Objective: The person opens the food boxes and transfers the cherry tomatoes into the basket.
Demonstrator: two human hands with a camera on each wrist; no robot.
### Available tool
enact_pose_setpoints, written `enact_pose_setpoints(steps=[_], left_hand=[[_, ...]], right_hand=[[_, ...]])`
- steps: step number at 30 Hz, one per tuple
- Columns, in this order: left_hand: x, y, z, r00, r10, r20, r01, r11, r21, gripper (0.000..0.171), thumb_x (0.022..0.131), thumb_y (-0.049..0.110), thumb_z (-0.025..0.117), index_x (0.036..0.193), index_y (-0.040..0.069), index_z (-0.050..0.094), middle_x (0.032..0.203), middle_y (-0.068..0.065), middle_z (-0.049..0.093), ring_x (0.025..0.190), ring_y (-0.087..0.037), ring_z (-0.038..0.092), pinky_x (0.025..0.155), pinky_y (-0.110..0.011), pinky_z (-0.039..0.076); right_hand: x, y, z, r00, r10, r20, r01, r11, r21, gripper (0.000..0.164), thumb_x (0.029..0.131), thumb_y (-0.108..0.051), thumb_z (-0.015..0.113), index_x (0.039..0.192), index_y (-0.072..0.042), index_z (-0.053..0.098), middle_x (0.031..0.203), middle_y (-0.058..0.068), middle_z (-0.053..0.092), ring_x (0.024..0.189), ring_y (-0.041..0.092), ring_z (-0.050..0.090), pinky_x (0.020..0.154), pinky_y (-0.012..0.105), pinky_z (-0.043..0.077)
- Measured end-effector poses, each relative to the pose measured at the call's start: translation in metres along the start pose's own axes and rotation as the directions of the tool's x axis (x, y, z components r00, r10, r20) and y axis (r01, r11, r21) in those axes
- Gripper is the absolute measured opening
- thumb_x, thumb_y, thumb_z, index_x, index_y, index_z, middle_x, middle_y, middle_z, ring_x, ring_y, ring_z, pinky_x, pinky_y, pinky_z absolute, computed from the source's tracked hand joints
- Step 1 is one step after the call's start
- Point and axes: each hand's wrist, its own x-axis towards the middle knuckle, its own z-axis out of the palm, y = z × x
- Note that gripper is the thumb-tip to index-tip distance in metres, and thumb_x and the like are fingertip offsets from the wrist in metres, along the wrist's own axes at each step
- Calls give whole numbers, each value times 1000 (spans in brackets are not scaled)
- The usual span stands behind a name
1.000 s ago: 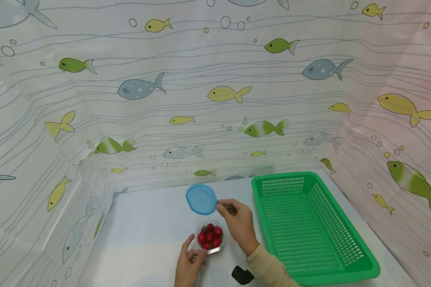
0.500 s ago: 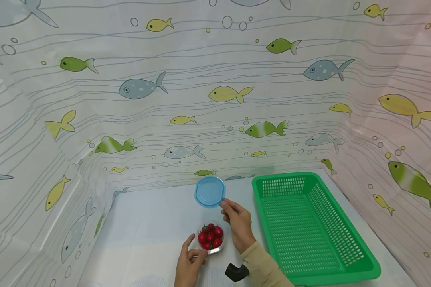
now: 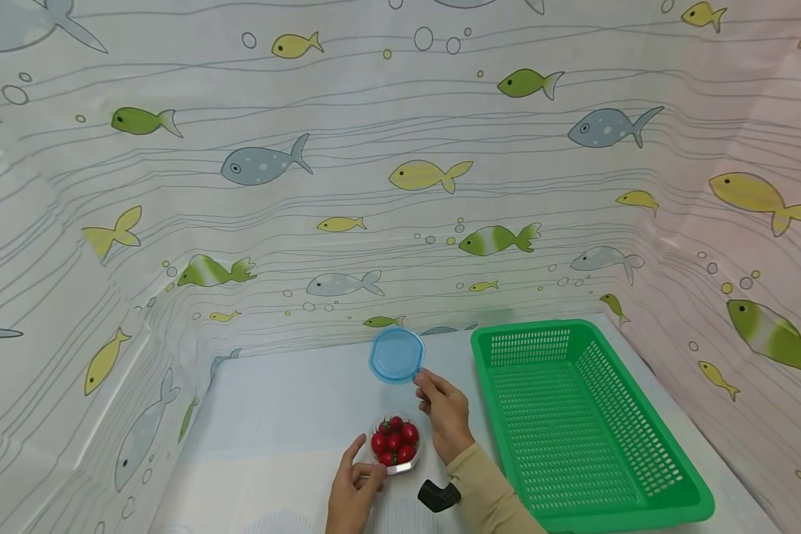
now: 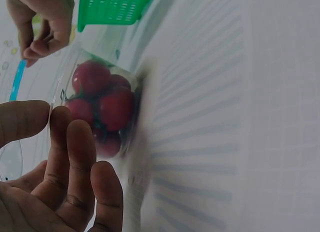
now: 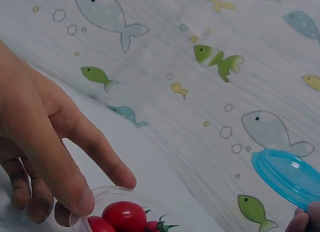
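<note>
While the left hand (image 3: 355,486) grips the tomato tub (image 3: 395,445), the right hand (image 3: 443,415), pinching the blue lid (image 3: 397,355), should carry it level and well clear.

Lid (image 3: 397,355): translucent blue plastic, smooth, slight gloss. Tub (image 3: 396,447): clear glossy plastic; tomatoes (image 3: 394,441) inside shiny-skinned, red. Basket (image 3: 654,495): green moulded plastic, perforated mesh walls, semi-gloss. Curtain (image 3: 400,170): thin printed plastic sheet, faint sheen, creased. Counter (image 3: 287,415): pale matt covering.
</note>
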Motion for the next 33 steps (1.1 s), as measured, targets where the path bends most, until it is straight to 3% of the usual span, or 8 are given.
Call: enact_pose_setpoints(steps=[16, 33], left_hand=[[3, 1, 2, 1000, -18, -7, 18, 1000, 18, 72, 97, 24, 69, 155, 2, 34, 89, -5, 71, 79, -22, 68, 68, -28, 52], [4, 2, 1, 1000, -14, -10, 14, 1000, 14, 72, 97, 27, 70, 155, 3, 35, 90, -6, 71, 81, -22, 68, 68, -27, 51]], right_hand=[[9, 25, -8, 995, 76, -56, -74, 996, 44, 38, 99, -15, 68, 129, 8, 64, 102, 11, 71, 79, 12, 57, 70, 24, 48], [15, 49, -11, 986, 100, -132, -91, 993, 70, 37, 97, -11, 70, 126, 11, 64, 95, 8, 71, 80, 13, 59, 73, 26, 49]])
